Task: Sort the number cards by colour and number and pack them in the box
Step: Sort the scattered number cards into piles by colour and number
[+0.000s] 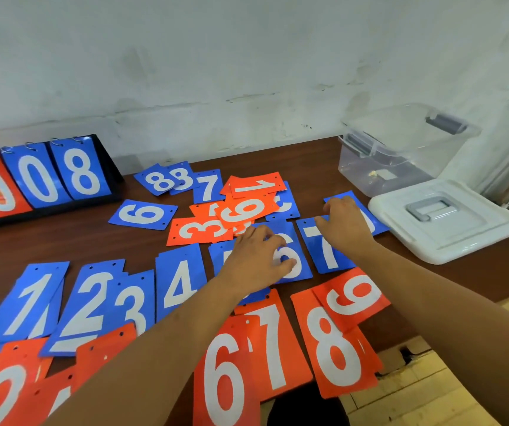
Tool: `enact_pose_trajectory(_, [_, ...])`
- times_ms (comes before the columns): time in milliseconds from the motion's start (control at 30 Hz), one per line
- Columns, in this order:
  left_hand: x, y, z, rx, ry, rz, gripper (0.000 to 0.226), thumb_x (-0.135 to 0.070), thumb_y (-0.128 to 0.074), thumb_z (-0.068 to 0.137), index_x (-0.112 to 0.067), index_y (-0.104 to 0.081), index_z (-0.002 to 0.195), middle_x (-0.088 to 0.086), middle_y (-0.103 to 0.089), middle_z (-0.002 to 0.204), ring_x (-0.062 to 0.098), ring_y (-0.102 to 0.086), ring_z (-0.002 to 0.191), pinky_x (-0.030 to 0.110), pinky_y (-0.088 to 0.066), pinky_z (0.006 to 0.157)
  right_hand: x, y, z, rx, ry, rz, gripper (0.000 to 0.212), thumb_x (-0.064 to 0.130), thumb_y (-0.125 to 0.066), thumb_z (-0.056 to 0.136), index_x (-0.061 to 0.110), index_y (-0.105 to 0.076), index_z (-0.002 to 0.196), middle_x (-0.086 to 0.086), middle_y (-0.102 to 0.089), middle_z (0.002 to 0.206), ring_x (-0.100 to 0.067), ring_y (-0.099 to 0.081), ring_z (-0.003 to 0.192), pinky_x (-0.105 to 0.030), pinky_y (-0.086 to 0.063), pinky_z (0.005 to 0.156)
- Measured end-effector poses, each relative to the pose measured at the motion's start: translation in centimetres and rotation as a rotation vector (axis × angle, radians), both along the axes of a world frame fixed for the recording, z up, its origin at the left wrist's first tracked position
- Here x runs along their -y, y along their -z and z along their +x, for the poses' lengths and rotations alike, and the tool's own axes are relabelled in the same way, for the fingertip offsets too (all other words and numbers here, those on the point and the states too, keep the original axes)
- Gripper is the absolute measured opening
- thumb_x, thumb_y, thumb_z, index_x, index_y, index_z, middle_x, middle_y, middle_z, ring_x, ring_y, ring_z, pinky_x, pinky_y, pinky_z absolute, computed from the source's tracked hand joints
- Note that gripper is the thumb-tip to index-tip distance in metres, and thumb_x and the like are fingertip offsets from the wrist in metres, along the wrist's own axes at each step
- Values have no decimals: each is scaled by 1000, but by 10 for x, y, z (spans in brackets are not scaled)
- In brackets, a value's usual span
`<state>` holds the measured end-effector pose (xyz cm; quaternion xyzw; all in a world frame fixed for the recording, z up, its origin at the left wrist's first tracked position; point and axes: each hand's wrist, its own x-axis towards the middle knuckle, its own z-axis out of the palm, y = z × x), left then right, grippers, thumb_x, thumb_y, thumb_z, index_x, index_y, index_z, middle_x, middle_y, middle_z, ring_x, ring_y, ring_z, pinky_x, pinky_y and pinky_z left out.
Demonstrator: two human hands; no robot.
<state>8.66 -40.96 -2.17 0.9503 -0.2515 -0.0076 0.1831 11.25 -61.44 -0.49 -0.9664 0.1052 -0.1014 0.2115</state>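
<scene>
Cards [182, 284] spread on table [63, 238], left hand [256, 256] flat on blue 6 [296, 241], right hand [344, 224] grip unclear

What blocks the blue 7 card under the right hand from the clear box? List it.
Nothing visible does. The clear box stands open, its white lid lying beside it. Between the blue 7 card and the box are only another flat blue card and bare tabletop.

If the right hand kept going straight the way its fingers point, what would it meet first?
Most likely the half-covered blue card lying flat just beyond the right hand, then the orange 1 card. Nothing seems to stand between, though depth is unclear.
</scene>
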Motion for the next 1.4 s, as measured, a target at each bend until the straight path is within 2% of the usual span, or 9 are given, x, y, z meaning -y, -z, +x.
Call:
enact_pose_trajectory(333, [-64,-14,81,22,-304,65,45,-37,-59,93,-19,-53,134,6,-48,139,25,-44,129,38,-37,105,-67,-7,71,-140,-165,171,43,41,-67,87,-1,-54,90,-21,-59,91,-38,-61,87,-40,-47,64])
enact_pose_trajectory(533, [-86,11,99,-102,-315,144,59,-49,-56,94,-22,-43,145,7,-37,152,28,-32,141,44,-34,112,-84,26,102,-321,-70,-29,75,64,-69,66,15,-53,121,-12,-55,122,-35,-50,114,-47,-44,98])
enact_pose_trajectory(667, [-91,17,99,-60,-308,106,61,-53,-57,93,-24,-43,144,3,-39,150,25,-34,139,41,-36,110,-83,26,107,-220,-96,165,15,31,-61,79,17,-57,82,-4,-63,84,-23,-60,78,-31,-51,65])
enact_pose_trajectory(733, [-92,12,100,-95,-318,62,64,-54,-56,93,-22,-40,146,4,-39,151,25,-35,139,40,-38,109,-85,9,100,-126,-74,339,15,11,-54,86,7,-50,73,-5,-54,69,-20,-51,63,-27,-40,52])
enact_pose_trajectory(933, [-101,-24,92,-93,-397,-319,79,-60,-57,89,-23,-28,152,4,-31,158,24,-34,143,44,-41,108,-91,-56,76,-96,-282,811,3,9,-60,91,7,-62,92,-9,-68,82,-18,-61,67,-31,-51,63])
enact_pose_trajectory(1067, [-113,-44,84,-225,-409,-615,41,-41,-63,93,-23,-55,129,0,-66,126,10,-67,94,22,-54,71,-107,-64,77,-178,-413,889,16,22,-62,94,7,-65,95,-8,-70,85,-19,-63,68,-31,-51,62])
enact_pose_trajectory(1200, [-128,-37,77,-301,-564,-821,28,-34,-64,94,-23,-60,120,-5,-69,107,9,-68,85,23,-55,66,-113,-38,108,-100,-221,528,32,36,-60,93,7,-65,105,-11,-70,99,-24,-66,89,-38,-56,77])
enact_pose_trajectory(1300, [-137,-28,74,-366,-642,-892,22,-34,-65,93,-28,-57,113,-11,-63,97,5,-64,81,21,-51,61,-110,-14,133,-121,-49,82,53,39,-62,90,-2,-53,121,-23,-54,125,-37,-52,115,-44,-45,93])
enact_pose_trajectory(1400, [-143,-23,75,-387,-662,-898,20,-35,-66,93,-30,-55,110,-9,-64,104,8,-65,86,23,-53,65,-112,-1,146,-241,78,-52,87,64,-61,81,2,-38,137,-24,-38,141,-39,-36,131,-47,-34,106])
